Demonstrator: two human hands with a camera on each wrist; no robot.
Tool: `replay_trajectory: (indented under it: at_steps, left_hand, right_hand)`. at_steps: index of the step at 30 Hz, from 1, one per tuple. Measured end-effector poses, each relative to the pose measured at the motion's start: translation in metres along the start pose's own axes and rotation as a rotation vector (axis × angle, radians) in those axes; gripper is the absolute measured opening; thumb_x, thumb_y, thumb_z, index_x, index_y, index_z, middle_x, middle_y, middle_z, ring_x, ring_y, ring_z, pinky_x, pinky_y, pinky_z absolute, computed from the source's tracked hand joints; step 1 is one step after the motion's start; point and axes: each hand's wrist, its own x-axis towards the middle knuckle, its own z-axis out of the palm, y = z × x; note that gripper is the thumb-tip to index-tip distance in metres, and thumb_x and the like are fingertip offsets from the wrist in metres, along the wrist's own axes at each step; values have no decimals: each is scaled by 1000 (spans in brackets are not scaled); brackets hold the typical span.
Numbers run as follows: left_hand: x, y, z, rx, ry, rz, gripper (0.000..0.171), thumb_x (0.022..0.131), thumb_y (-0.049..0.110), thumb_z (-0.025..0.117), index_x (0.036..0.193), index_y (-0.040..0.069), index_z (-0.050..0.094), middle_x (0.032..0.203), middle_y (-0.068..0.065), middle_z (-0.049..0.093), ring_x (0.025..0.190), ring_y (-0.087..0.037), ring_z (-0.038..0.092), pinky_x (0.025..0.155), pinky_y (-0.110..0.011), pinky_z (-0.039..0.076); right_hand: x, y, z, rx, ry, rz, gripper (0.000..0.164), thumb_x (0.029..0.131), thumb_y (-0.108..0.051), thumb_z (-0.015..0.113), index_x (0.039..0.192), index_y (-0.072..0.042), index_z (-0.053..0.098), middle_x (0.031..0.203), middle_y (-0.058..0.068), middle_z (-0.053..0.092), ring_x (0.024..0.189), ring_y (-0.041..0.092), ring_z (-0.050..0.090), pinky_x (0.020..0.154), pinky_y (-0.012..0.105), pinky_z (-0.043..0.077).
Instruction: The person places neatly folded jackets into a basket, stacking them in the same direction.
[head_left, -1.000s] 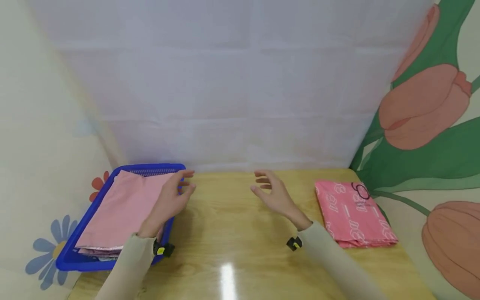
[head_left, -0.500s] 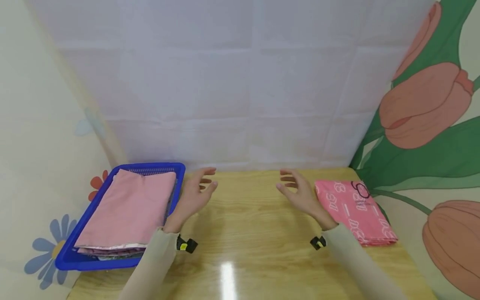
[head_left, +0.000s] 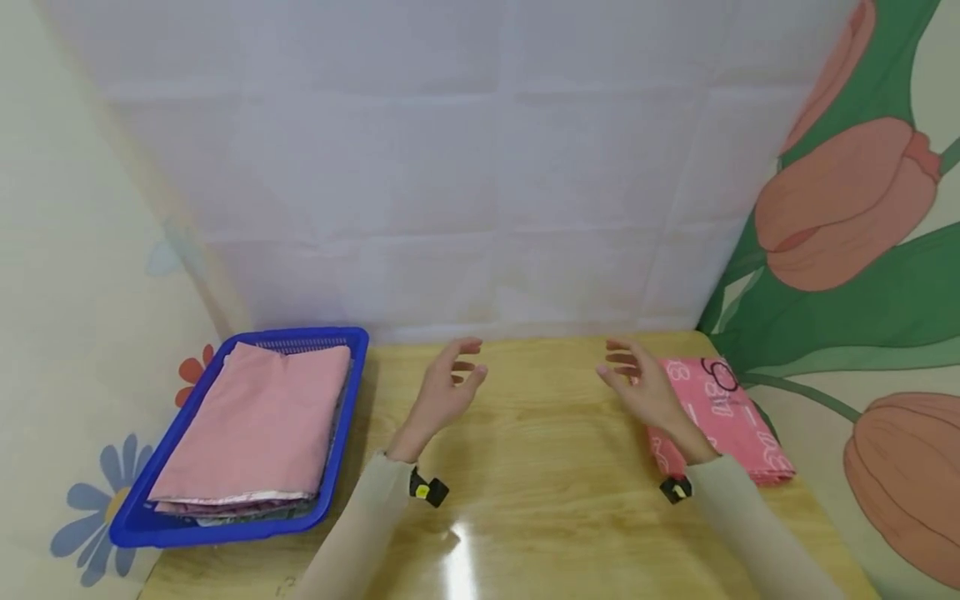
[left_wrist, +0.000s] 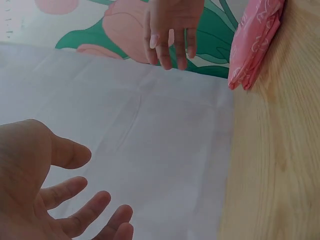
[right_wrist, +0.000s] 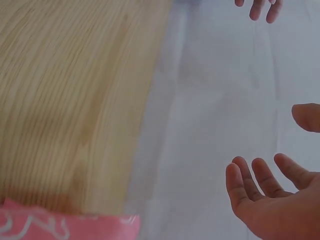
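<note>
In the head view my left hand [head_left: 442,392] hovers over the middle of the wooden table, fingers relaxed and holding nothing. My right hand [head_left: 645,387] faces it with loosely bent fingers, also holding nothing. Behind the right hand and wrist lies a folded pink cloth [head_left: 727,417] with white print and a black looped mark, partly covered by them in this view. A blue plastic basket [head_left: 341,467] stands left of the left hand. Inside it, a folded plain pink cloth [head_left: 258,425] tops a stack of other folded fabrics.
The wooden table [head_left: 540,500] meets a white sheet [head_left: 450,183] hung along its back edge. Painted walls with flowers [head_left: 847,208] flank it on both sides. Each wrist wears a small black device [head_left: 429,490].
Both hands have moved to the right. The left hand has left the basket's side for mid-table, and the right hand now overlaps the printed pink cloth. Basket and cloths stay put.
</note>
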Motion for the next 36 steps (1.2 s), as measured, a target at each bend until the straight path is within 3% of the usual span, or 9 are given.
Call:
replay_trajectory:
  at_steps: [9, 16, 18, 20, 24, 31, 36]
  left_hand:
    - [0, 6, 35, -86, 0, -52, 45, 106, 18, 67, 149, 16, 57, 145, -11, 63, 118, -34, 67, 94, -49, 57]
    - [5, 12, 75, -104, -58, -72, 46, 107, 21, 65, 152, 16, 55, 148, -9, 61, 121, -33, 64, 99, -51, 55]
    - [6, 13, 88, -89, -74, -68, 47, 107, 23, 65, 153, 17, 54, 148, -8, 60, 122, -35, 64, 100, -53, 55]
    - [8, 15, 101, -81, -82, -57, 47, 108, 23, 64, 153, 17, 53, 148, -9, 60, 123, -38, 63, 100, -55, 55]
    - [11, 19, 127, -43, -91, -37, 48, 108, 24, 64, 154, 19, 53, 148, -9, 60, 123, -35, 64, 97, -49, 57]
    - [14, 23, 170, 26, -94, -40, 49, 107, 27, 65, 154, 21, 53, 145, -5, 60, 120, -23, 63, 96, -34, 55]
    - [16, 28, 187, 10, -80, -46, 50, 106, 30, 65, 154, 20, 53, 144, -4, 60, 120, -21, 61, 99, -35, 55]
  right_hand:
    - [-13, 21, -20, -62, 53, 71, 53, 109, -24, 65, 153, -1, 49, 148, 27, 57, 134, 48, 57, 111, 63, 48]
    - [-23, 35, -39, -110, 80, 113, 55, 109, -26, 64, 154, 0, 47, 148, 28, 56, 134, 48, 56, 110, 63, 47]
    - [-25, 39, -44, -126, 100, 107, 54, 108, -25, 65, 153, 0, 48, 148, 28, 56, 133, 48, 56, 109, 55, 50]
    - [-27, 45, -50, -130, 122, 99, 54, 108, -24, 66, 153, 1, 48, 147, 27, 56, 133, 47, 57, 107, 39, 50]
    - [-33, 58, -61, -162, 170, 96, 54, 107, -22, 67, 152, 2, 49, 145, 27, 57, 129, 43, 58, 97, 12, 42]
    - [-43, 82, -84, -214, 244, 108, 53, 107, -19, 66, 149, 7, 50, 141, 30, 56, 123, 40, 57, 91, 4, 39]
    - [-45, 93, -94, -229, 275, 119, 50, 106, -17, 66, 146, 10, 51, 141, 33, 56, 124, 48, 57, 90, 0, 38]
